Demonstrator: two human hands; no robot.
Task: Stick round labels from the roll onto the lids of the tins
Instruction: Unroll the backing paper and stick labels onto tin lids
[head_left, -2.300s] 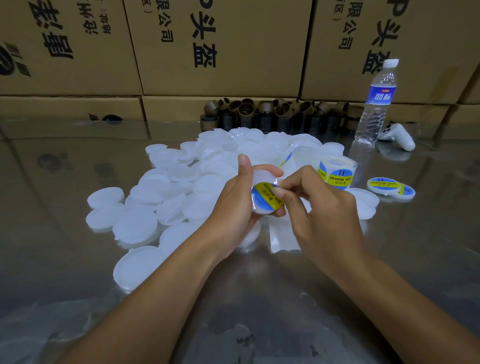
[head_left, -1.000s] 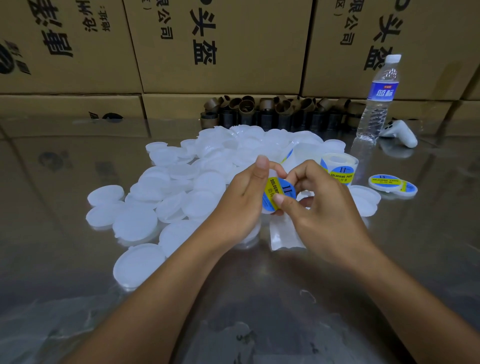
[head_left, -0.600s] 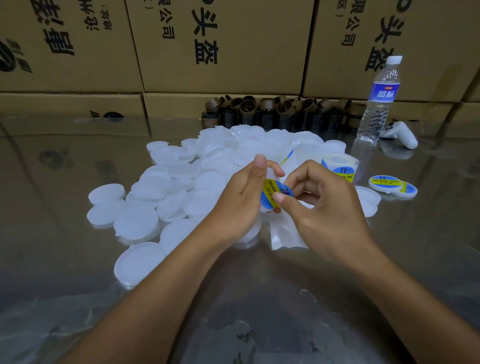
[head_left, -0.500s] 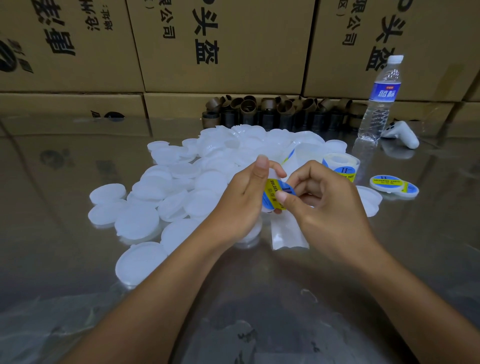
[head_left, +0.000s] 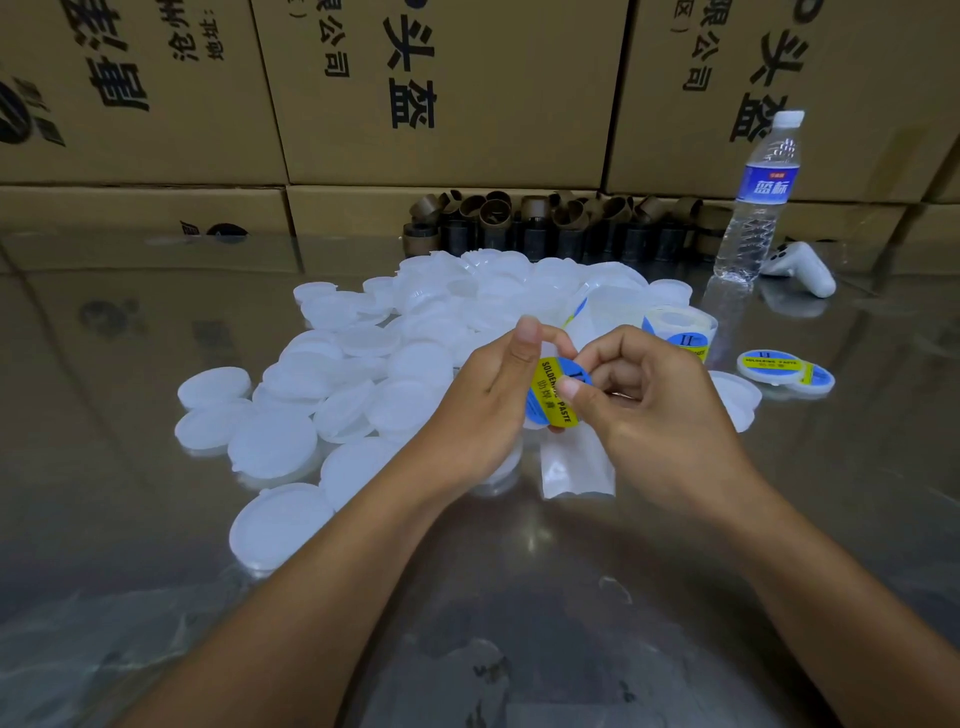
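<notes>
My left hand (head_left: 483, 410) grips a white round lid (head_left: 535, 422) on edge, its face turned toward my right hand. A blue and yellow round label (head_left: 551, 394) lies on that face. My right hand (head_left: 654, 410) has its fingers curled, and its thumb presses on the label. The label roll (head_left: 680, 332) stands on the table just beyond my right hand. A heap of bare white lids (head_left: 363, 374) spreads to the left and behind. Two labelled lids (head_left: 784, 366) lie to the right.
A strip of empty backing paper (head_left: 576, 467) lies under my hands. A water bottle (head_left: 761, 197) and a white controller (head_left: 802, 267) stand at the back right. Brown cardboard cores (head_left: 545, 223) line the back, in front of stacked cartons (head_left: 441, 93). The table (head_left: 519, 597) is shiny metal.
The label went from half laid on the lid to lying across its face. My right thumb has been rubbing over it, and both hands rose slightly.
</notes>
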